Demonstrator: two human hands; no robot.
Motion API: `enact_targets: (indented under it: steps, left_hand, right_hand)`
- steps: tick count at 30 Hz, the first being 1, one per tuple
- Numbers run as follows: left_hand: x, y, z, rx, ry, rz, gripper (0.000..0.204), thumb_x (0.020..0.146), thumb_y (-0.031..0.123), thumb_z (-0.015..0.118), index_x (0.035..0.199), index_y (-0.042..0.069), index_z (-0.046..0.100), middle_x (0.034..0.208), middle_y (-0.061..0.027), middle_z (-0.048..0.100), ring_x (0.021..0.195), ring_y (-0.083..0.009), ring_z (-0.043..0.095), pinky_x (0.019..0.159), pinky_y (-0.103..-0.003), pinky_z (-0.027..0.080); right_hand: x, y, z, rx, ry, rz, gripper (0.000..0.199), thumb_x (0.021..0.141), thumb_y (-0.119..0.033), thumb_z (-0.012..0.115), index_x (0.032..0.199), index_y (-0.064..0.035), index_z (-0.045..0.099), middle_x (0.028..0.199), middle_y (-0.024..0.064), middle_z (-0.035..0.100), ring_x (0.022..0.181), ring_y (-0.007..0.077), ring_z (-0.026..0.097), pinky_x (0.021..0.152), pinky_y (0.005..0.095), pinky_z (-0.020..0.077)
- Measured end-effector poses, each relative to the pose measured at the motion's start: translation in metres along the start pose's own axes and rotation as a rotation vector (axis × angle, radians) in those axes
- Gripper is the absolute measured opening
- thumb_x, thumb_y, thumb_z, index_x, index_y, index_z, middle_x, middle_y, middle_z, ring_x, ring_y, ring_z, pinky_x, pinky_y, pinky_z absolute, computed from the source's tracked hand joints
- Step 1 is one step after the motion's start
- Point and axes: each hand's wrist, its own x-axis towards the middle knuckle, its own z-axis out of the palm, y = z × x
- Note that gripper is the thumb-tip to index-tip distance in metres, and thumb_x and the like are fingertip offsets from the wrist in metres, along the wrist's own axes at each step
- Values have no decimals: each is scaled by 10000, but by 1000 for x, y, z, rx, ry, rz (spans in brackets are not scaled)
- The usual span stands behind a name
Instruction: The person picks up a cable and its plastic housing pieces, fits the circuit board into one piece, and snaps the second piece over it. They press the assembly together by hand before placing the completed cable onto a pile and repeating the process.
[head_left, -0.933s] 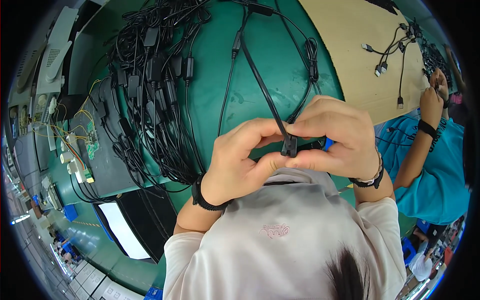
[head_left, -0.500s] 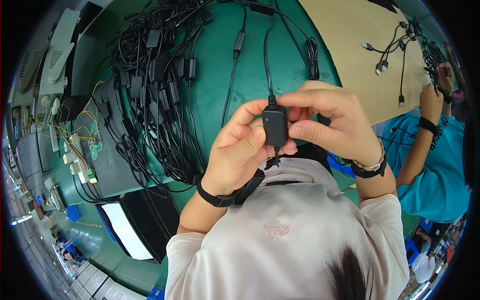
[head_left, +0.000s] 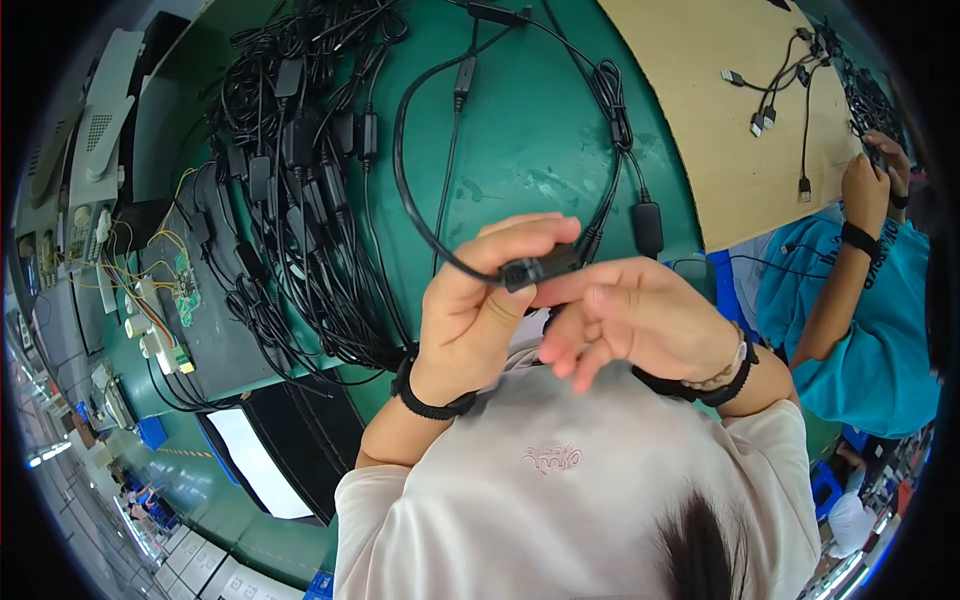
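In front of my chest, my left hand pinches a small black inline cable box between thumb and fingers. The box is turned end-on, and its black cable loops up and left over the table. Close on the right, my right hand has its fingers apart. Its outstretched index finger comes up to the underside of the box; whether it touches cannot be made out. Just beyond that hand, another black inline box hangs on a bundled cable.
A large heap of black cables with inline boxes covers the left of the green table. Farther left are a green circuit board and wires. On the right, USB cables lie on cardboard, beside a co-worker in teal.
The held box has turned from upright to end-on, and its cable has swung left. My right hand has let go and dropped lower. More of the second box shows.
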Motion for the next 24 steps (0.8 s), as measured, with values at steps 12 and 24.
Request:
enact_targets:
  steps: [12,24]
  left_hand:
    - [-6,6,10,127,-82,10,224,831,57,528,1045,-9,529,1270,-228,425,1210,-376,379,997,-415,290]
    - [-5,3,8,472,-148,150,249,820,79,500,1035,-41,531,1172,-238,501,1135,-394,455,946,-434,355]
  right_hand:
    - [14,20,-12,297,6,-222,229,850,-96,480,1052,11,492,951,122,584,822,169,601,640,295,524]
    - [17,24,-7,308,37,-277,301,787,3,459,1080,-37,514,970,36,577,875,116,570,764,254,473]
